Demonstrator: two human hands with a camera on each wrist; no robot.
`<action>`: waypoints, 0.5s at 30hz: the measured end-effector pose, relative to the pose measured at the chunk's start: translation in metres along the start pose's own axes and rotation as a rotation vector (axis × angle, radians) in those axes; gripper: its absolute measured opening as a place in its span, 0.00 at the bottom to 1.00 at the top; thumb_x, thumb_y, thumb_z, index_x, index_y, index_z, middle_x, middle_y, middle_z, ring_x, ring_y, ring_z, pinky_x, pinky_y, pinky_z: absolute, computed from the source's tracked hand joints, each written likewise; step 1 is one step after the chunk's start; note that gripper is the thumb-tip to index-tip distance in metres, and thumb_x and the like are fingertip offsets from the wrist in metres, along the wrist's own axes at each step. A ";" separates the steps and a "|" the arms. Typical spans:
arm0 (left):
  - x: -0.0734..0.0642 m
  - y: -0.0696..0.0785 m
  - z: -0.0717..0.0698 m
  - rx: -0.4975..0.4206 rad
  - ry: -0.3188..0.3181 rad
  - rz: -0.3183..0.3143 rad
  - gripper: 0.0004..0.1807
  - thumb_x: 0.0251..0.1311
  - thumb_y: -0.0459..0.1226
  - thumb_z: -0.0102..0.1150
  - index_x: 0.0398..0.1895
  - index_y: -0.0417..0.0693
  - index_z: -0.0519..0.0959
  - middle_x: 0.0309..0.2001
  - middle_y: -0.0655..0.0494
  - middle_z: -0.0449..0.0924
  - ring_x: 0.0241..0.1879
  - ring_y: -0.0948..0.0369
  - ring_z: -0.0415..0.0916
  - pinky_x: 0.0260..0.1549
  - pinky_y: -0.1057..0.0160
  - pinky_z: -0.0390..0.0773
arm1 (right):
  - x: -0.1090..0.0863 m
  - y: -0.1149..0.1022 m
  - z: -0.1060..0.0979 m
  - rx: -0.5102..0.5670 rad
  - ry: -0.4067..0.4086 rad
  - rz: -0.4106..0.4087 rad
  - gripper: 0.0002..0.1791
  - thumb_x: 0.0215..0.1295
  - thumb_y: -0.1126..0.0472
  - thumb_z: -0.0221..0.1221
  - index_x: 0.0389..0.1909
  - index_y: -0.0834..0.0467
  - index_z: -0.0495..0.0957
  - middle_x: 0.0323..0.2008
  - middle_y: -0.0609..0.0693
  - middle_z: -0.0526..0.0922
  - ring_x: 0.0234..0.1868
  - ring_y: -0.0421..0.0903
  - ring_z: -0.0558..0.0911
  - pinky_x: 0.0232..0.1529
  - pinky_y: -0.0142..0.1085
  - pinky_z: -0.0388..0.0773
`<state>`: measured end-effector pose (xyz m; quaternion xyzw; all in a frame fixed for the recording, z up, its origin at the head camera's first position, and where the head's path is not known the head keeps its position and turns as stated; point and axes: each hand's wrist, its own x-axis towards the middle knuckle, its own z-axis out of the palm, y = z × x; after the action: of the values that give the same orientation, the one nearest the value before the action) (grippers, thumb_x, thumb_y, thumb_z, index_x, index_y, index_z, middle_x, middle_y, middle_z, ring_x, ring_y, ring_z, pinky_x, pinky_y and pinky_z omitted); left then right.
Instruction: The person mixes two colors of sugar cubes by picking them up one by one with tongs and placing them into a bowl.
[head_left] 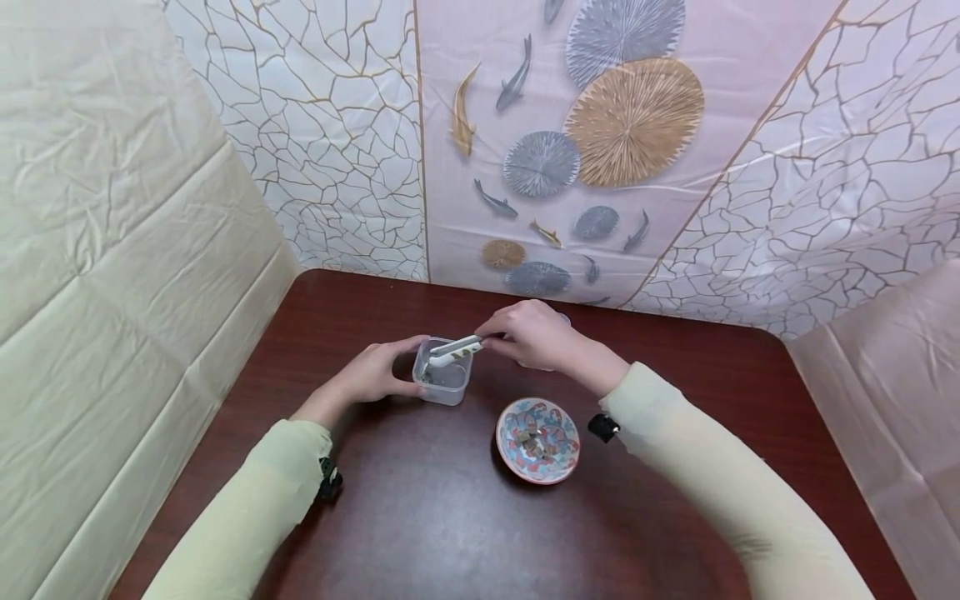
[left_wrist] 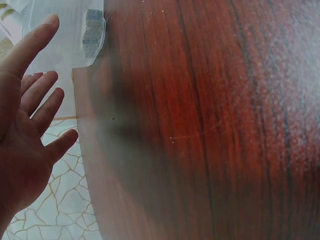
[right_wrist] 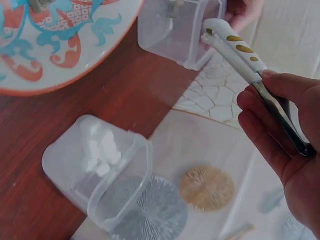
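Note:
My left hand [head_left: 375,372] steadies a clear plastic container [head_left: 447,395], thumb at its near side and forefinger at the far side. Small greyish chunks [left_wrist: 93,32] show through its wall in the left wrist view. My right hand [head_left: 531,332] pinches metal tongs [right_wrist: 270,102] between thumb and fingers. Their white, gold-spotted tips [head_left: 450,354] reach over the container's opening. Nearer to me stands a patterned dish [head_left: 564,425] with an orange-red rim, holding small brown pieces [head_left: 534,442].
A second clear container [right_wrist: 65,165] with white pieces [right_wrist: 101,150] stands beyond the dish, mostly hidden behind my right hand in the head view. The dark red-brown table [head_left: 420,508] meets patterned cloth [head_left: 345,158] at the back. Pale cloth [head_left: 150,275] hangs on the left.

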<state>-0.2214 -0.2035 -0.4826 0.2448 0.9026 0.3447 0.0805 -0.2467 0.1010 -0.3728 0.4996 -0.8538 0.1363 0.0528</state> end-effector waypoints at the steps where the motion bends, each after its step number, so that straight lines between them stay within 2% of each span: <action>1: 0.000 0.000 0.000 -0.001 0.000 -0.003 0.48 0.56 0.46 0.83 0.80 0.53 0.70 0.70 0.52 0.80 0.70 0.51 0.75 0.71 0.44 0.71 | -0.003 0.000 -0.003 0.010 0.004 0.003 0.08 0.70 0.62 0.70 0.48 0.57 0.92 0.43 0.49 0.92 0.40 0.44 0.90 0.42 0.46 0.85; 8: -0.001 0.001 0.000 -0.015 -0.010 -0.023 0.49 0.57 0.46 0.82 0.81 0.52 0.68 0.71 0.50 0.78 0.72 0.51 0.73 0.72 0.43 0.70 | -0.027 0.003 -0.022 0.054 0.076 -0.017 0.08 0.68 0.64 0.71 0.46 0.57 0.92 0.42 0.49 0.93 0.40 0.44 0.90 0.40 0.46 0.85; 15: 0.000 0.001 0.001 -0.010 -0.002 -0.013 0.49 0.57 0.46 0.83 0.81 0.53 0.69 0.70 0.51 0.79 0.71 0.51 0.74 0.72 0.43 0.70 | -0.055 0.002 -0.043 0.073 0.123 -0.007 0.08 0.66 0.66 0.72 0.45 0.57 0.92 0.41 0.47 0.93 0.34 0.40 0.87 0.34 0.43 0.82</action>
<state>-0.2202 -0.2023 -0.4823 0.2388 0.9024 0.3484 0.0850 -0.2236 0.1604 -0.3442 0.4950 -0.8416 0.1976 0.0876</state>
